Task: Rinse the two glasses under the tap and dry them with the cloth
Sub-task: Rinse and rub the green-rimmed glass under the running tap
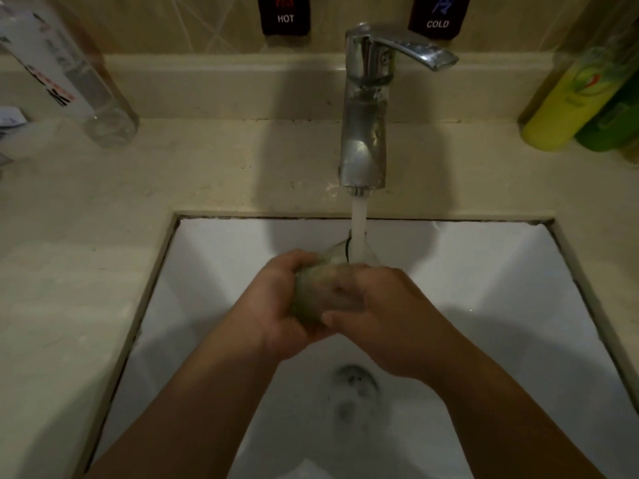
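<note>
A clear glass [325,288] lies tilted over the middle of the sink [518,288], its open mouth turned far and upward so that the stream of water [358,226] from the tap [363,133] runs straight in. The left hand [276,312] cups the glass from the left and below, fingers curled round its base and wall. The right hand [390,316] wraps it from the right, fingers curled over the side and thumb laid across the near wall, probably to rub the surface while the other steadies it. Holding the glass low in the basin should keep splash inside the sink.

Step in hand: rinsing one glass. The second glass and the cloth are not in view, so drying appears still to come.

The drain [354,380] lies near, below the hands. On the bench [86,236], a clear bottle [69,77] stands far left, and yellow and green bottles [581,98] stand far right. HOT and COLD labels [285,15] mark the far wall.
</note>
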